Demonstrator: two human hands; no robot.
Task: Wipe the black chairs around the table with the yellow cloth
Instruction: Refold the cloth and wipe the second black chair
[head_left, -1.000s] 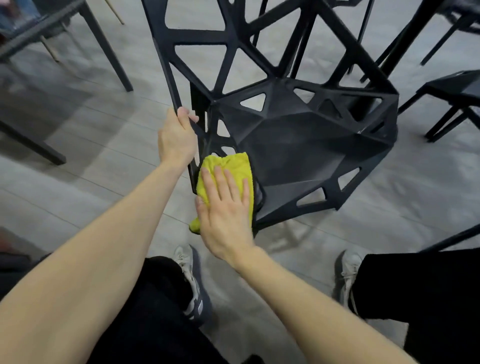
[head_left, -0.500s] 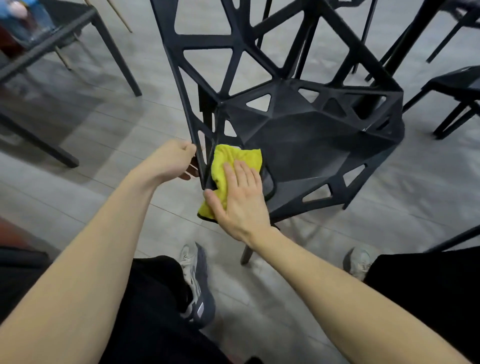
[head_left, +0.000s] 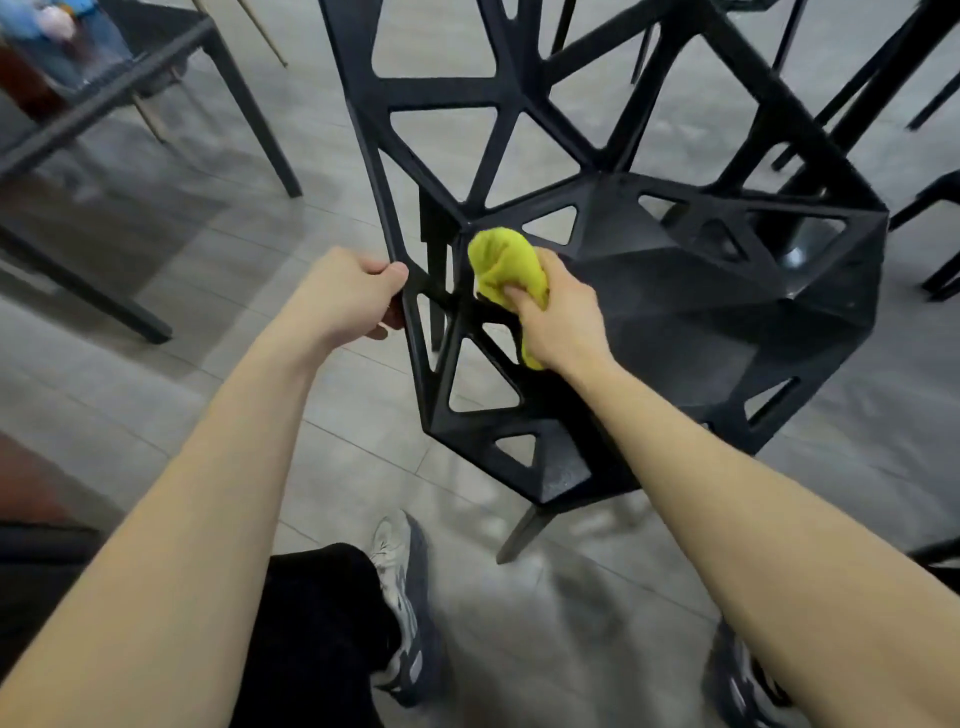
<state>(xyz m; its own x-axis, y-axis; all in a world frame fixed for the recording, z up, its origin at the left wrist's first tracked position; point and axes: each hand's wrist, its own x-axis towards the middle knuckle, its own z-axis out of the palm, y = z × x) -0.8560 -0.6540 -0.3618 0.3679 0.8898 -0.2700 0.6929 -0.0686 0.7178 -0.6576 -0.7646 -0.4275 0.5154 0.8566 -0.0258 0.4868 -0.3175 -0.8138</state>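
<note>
Left hand (head_left: 349, 296) clenched round chair (head_left: 675, 291) strut, steadying. Right hand (head_left: 558, 317) grips bunched cloth (head_left: 501, 260) at seat corner. Best press firmly, follow each strut.

bunched yellow cloth (head_left: 506, 262) against the back corner of the black lattice chair (head_left: 691, 291)

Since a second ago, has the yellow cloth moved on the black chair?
Yes. The yellow cloth, gripped by the right hand, has gone from the black chair's front seat edge up and inward to the corner where seat meets backrest.
</note>
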